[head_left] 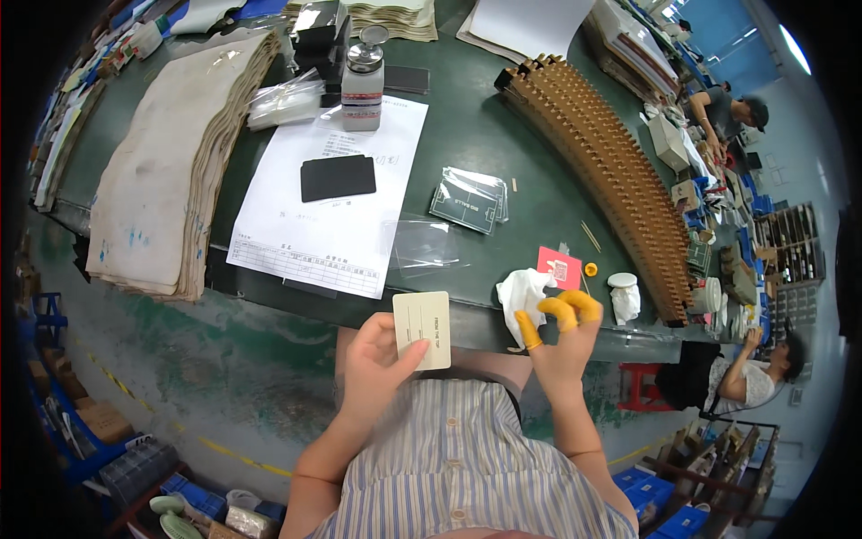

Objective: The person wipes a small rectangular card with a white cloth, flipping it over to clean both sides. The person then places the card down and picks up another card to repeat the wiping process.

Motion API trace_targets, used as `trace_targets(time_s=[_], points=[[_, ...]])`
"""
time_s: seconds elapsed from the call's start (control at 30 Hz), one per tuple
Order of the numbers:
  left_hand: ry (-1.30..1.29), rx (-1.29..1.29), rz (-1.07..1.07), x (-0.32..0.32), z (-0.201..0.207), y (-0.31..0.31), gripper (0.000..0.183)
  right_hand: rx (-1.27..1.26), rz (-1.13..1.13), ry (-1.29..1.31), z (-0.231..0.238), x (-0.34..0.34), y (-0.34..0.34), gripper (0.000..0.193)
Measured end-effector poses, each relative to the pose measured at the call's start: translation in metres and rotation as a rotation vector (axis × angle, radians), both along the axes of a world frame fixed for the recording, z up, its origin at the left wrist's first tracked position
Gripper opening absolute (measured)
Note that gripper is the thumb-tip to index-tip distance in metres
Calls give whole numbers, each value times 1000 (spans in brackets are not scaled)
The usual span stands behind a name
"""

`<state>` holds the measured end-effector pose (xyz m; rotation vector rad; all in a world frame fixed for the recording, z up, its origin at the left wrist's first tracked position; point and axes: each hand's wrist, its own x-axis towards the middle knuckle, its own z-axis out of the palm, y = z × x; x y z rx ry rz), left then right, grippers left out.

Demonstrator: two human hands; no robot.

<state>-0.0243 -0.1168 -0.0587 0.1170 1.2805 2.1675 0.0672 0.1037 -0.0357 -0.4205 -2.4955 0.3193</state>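
Observation:
My left hand (381, 362) pinches a cream card (434, 330) with rounded corners and dark print, thumb across its face, just in front of the table edge. My right hand (566, 339) wears yellow finger cots on thumb and two fingers. Its curled fingers and thumb are at a crumpled white cloth (521, 295) by the edge, seemingly gripping it loosely; the contact is partly hidden. Beyond the cloth lie a red card (558, 268) and a small round yellow thing (590, 269). Dark green cards (465, 199) with white lines and clear film (424, 247) lie farther off.
A printed sheet (310, 244) bears black cards (338, 180) and a metal-topped bottle (363, 90). Stacked worn sheets (166, 171) stand left. A long curved brown rack (597, 171) runs down the right, with a white-lidded jar (623, 298) beside it. Other people (732, 112) work farther right.

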Motion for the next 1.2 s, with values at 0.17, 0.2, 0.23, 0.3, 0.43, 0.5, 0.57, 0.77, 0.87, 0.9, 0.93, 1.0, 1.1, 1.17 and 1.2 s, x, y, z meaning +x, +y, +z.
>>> trace_targets(time_s=[0.17,0.2,0.23,0.3,0.43,0.5,0.57,0.77,0.87,0.9,0.93,1.0,1.1,1.17,1.2], points=[[26,-32,-22,2,0,3,22,-223,-120,-127,11,-8,-8,35],[21,-40,-17,2,3,2,22,-236,-155,-138,11,-9,-7,33],[18,-49,-15,2,6,2,22,-226,-112,-122,10,-11,-4,31],[61,-56,16,3,3,2,20,-206,-26,-92,6,-15,5,28],[40,-26,47,3,3,1,19,-718,-59,-243,10,-14,15,22],[49,-29,45,3,-1,0,19,-1105,68,-78,-3,-11,28,21],[53,-36,38,3,-4,-3,20,-1276,14,-206,1,-10,39,20],[54,-30,44,1,-7,-7,22,-1560,175,-378,13,-16,41,15],[67,-32,66,0,-7,-9,23,-1475,263,-369,10,-21,47,11],[59,-40,72,0,-7,-10,23,-1486,299,-322,9,-22,48,10],[57,-46,81,-1,-6,-11,23,-1493,340,-273,8,-25,49,10],[49,-49,88,1,-8,-13,23,-1540,408,-91,5,-34,47,19],[36,-1,107,0,-7,-14,22,-1636,553,177,15,-60,33,46],[48,0,114,-1,-7,-16,23,-1831,578,207,37,-92,24,30],[53,22,116,-2,-3,-19,22,-2004,690,247,43,-109,23,22]])
